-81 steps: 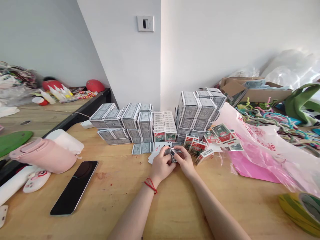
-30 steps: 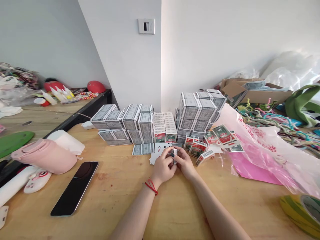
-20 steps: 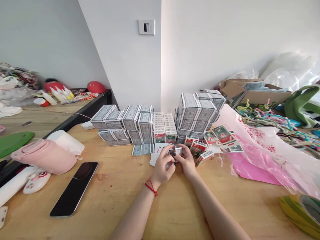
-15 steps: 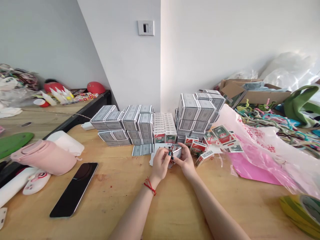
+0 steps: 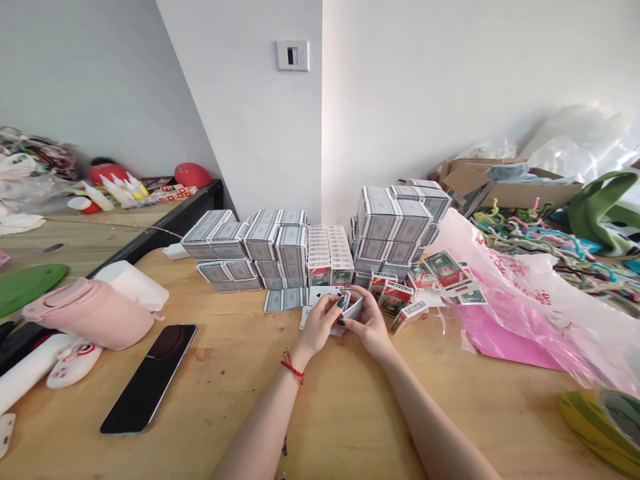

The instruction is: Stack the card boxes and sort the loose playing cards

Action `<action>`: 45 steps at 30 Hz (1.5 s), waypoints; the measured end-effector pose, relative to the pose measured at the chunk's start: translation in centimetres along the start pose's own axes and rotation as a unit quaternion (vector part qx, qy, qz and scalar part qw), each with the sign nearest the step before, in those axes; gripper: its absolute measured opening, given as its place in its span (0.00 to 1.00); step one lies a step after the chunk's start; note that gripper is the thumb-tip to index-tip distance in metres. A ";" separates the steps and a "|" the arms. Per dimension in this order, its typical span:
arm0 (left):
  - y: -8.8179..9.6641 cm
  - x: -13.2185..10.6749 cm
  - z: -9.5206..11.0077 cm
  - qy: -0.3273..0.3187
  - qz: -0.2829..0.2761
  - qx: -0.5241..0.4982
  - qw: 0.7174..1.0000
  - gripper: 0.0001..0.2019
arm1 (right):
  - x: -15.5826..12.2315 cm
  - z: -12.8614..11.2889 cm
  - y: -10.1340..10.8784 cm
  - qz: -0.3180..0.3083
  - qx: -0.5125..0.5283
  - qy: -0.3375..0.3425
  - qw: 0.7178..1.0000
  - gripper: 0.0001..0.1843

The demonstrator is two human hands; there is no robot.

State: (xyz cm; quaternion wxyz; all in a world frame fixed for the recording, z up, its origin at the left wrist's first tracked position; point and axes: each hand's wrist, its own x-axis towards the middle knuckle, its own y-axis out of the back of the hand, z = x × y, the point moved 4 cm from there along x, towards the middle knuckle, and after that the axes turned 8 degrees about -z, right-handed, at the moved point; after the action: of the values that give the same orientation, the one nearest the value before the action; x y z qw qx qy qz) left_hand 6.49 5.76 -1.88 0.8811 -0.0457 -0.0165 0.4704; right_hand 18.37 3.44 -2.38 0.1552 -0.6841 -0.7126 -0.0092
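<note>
My left hand (image 5: 323, 322) and my right hand (image 5: 370, 321) meet over the wooden table (image 5: 325, 407), both closed on a small deck of playing cards (image 5: 352, 306) held between them. The deck bends upward between the fingers. A few loose cards (image 5: 318, 297) lie face up on the table just behind my left hand. A red string circles my left wrist. Right behind my hands stand stacks of grey-backed card packs (image 5: 250, 243), a taller stack of grey-backed packs (image 5: 395, 223) and a row of red and green boxed decks (image 5: 330, 257).
Loose boxed decks (image 5: 440, 277) lie on a pink plastic bag (image 5: 520, 300) at the right. A black phone (image 5: 150, 377) and a pink pouch (image 5: 90, 313) lie at the left. A cardboard box (image 5: 505, 183) and coloured cords (image 5: 545, 243) sit at the back right.
My hands stayed in place while working the deck: it went from lying flat between my fingers to being lifted and bent. My left hand turned palm up.
</note>
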 end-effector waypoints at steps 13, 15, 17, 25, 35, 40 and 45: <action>0.0 0.0 -0.3 0.061 -0.068 -0.148 0.985 0.20 | 0.1 0.4 0.3 -0.003 0.010 -0.025 1.000 0.41; 0.1 0.1 -0.4 0.059 -0.062 -0.157 0.984 0.20 | 0.1 1.0 0.6 0.024 0.011 -0.029 0.999 0.41; 0.2 0.2 -0.5 0.055 -0.056 -0.165 0.983 0.20 | 0.2 1.5 1.0 0.056 0.013 -0.029 0.998 0.43; 0.2 0.4 -0.4 0.031 -0.064 -0.178 0.981 0.19 | 0.4 2.4 1.5 0.105 -0.010 -0.059 0.993 0.44; 0.1 0.2 0.3 0.029 -0.086 -0.159 0.983 0.20 | 0.4 2.5 1.6 0.107 -0.010 -0.068 0.992 0.41; 0.1 0.2 0.5 0.010 -0.089 -0.136 0.987 0.21 | 0.4 2.7 1.5 0.088 0.018 -0.086 0.992 0.36; 0.6 0.3 0.7 -0.026 -0.060 -0.095 0.993 0.20 | 0.5 2.5 1.8 0.108 0.051 -0.092 0.989 0.30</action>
State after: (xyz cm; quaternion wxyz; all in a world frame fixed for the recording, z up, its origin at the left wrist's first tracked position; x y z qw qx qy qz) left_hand 6.11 6.35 -1.29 0.8986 -0.1158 -0.0868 0.4142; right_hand 19.59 4.58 -5.02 0.1242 -0.7459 -0.6456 0.1068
